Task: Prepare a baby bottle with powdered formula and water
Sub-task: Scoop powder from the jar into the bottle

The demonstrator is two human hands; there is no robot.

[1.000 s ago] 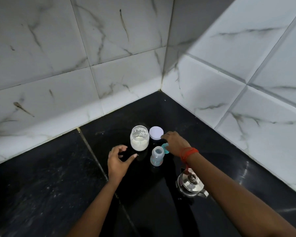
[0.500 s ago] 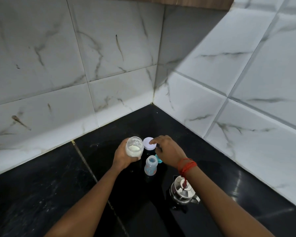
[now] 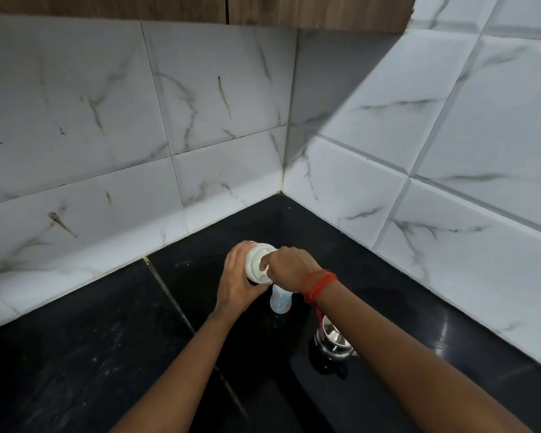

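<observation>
My left hand [image 3: 236, 284] holds the glass jar of white formula powder [image 3: 256, 260] lifted off the counter and tilted, its mouth turned toward my right hand. My right hand [image 3: 289, 268], with a red thread on the wrist, has its fingertips pinched at the jar's mouth on a small white piece [image 3: 265, 270]; I cannot make out what the piece is. The small blue baby bottle [image 3: 281, 302] stands open and upright on the black counter just below both hands. The jar's white lid is hidden behind the hands.
A steel kettle [image 3: 333, 342] stands on the black counter [image 3: 107, 354] under my right forearm, near the bottle. White marble-look tiled walls meet in a corner behind the hands. Wooden cabinet fronts [image 3: 169, 4] run along the top.
My left hand closed on the powder jar, lifted it and tilted it to the right. My right hand moved from the white lid to the jar's mouth. The camera tilted upward.
</observation>
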